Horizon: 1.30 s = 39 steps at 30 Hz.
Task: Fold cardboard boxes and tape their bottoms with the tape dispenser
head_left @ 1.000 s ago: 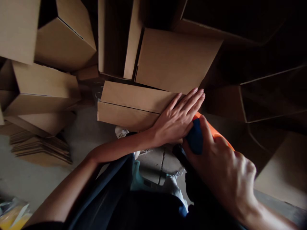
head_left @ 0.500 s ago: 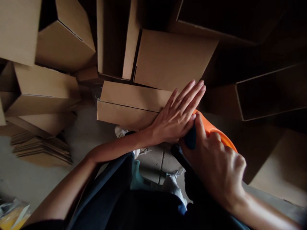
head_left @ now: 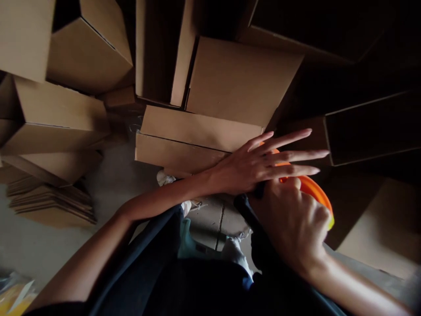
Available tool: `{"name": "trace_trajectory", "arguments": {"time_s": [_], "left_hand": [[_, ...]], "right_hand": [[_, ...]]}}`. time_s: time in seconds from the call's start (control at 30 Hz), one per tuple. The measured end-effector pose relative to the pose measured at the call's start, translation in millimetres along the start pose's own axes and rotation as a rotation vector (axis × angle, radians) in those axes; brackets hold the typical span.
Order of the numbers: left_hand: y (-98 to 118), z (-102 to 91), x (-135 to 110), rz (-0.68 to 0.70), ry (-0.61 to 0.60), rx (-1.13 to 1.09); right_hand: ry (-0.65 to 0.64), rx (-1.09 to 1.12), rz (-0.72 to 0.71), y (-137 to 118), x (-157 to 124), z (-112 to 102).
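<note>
My left hand [head_left: 245, 169] is open, palm down, with its fingers spread across the top of an orange tool with a dark handle, which looks like a tape dispenser [head_left: 314, 188]. My right hand [head_left: 292, 219] wraps around that handle, and its fist covers most of the tool. A bit of yellow shows at the dispenser's right end. Beyond my left forearm lies a cardboard box [head_left: 184, 140] with a seam between its two flaps. Whether my left palm touches the box or the dispenser I cannot tell.
Open cardboard boxes [head_left: 62, 103] are stacked at the left, and dark open boxes [head_left: 371, 127] stand at the right. Flattened cardboard [head_left: 54, 204] lies piled on the grey floor [head_left: 112, 175]. A teal object [head_left: 187, 241] is below, beside white shoes [head_left: 235, 252].
My left hand has slid right and turned, its fingers now spread over the orange dispenser. My right hand has shifted slightly, still gripping the handle.
</note>
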<state>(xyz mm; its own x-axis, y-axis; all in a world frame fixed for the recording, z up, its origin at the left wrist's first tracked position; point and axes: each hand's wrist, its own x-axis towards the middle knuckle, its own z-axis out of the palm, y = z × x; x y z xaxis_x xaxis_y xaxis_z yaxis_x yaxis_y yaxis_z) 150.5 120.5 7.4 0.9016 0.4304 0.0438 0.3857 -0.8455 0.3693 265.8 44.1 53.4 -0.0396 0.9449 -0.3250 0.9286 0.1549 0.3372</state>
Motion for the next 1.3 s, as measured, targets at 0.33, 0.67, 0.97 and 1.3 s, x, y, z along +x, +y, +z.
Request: {"name": "trace_trajectory", "arguments": {"time_s": [0.33, 0.67, 0.97, 1.3], "left_hand": [[-7.6, 14.8, 3.4, 0.067, -0.024, -0.180], [-3.8, 16.8, 5.7, 0.045, -0.032, -0.094], [-2.7, 26.9, -10.2, -0.329, 0.164, 0.032], [-5.9, 35.7, -11.1, -0.314, 0.190, 0.026]], "right_hand": [[-0.148, 0.114, 0.086, -1.4, 5.6, -0.1], [-0.220, 0.225, 0.100, 9.2, 8.7, 9.1], [-0.043, 0.434, 0.096, 37.2, 5.7, 56.7], [-0.118, 0.763, 0.074, 74.3, 2.8, 145.6]]}}
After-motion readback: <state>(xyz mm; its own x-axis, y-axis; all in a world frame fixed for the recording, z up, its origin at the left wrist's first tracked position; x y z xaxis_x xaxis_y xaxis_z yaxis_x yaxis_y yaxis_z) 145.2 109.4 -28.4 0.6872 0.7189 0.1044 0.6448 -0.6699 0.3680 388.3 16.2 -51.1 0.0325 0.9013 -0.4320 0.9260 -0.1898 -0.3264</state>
